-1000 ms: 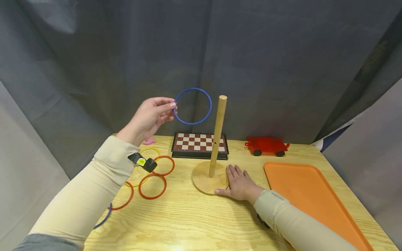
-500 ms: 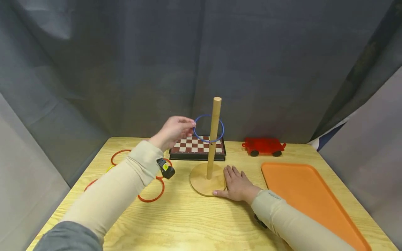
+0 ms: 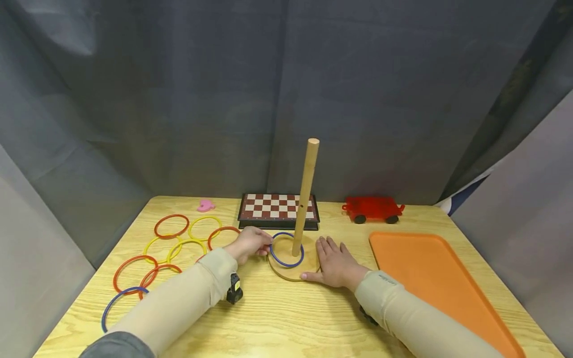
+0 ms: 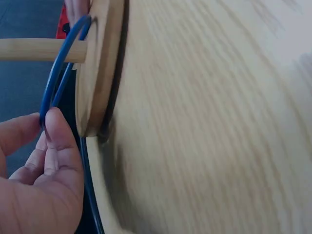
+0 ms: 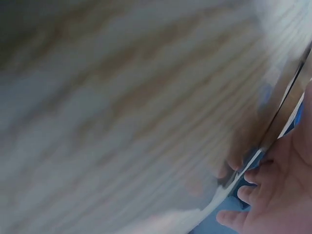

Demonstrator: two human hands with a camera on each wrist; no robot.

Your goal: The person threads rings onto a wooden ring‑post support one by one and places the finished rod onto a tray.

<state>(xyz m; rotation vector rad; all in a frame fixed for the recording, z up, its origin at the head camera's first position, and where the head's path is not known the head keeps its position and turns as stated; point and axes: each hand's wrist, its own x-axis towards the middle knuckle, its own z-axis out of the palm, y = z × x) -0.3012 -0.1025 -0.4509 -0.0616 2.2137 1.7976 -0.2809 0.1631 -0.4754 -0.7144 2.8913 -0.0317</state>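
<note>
My left hand (image 3: 251, 243) pinches a blue ring (image 3: 286, 265) by its left side, between thumb and fingers. The ring encircles the wooden post (image 3: 306, 194) low down, just over the round wooden base (image 3: 309, 258). In the left wrist view the ring (image 4: 52, 80) is tilted, its far side right at the base (image 4: 100, 73) and the pinched side raised off it. My right hand (image 3: 337, 263) rests with straight, spread fingers at the base's right edge. The right wrist view shows that hand (image 5: 278, 195) beside the base's rim.
Several red, yellow and blue rings (image 3: 131, 293) lie on the left of the table (image 3: 286, 323). Behind the post stands a checkered board (image 3: 273, 206), with a pink piece (image 3: 206, 205) to its left. A red toy wagon (image 3: 372, 209) and an orange tray (image 3: 438, 278) are on the right.
My left hand has moved right and down with the blue ring, from beside the post's top, over it and down to near the base. The right hand has stayed at the base.
</note>
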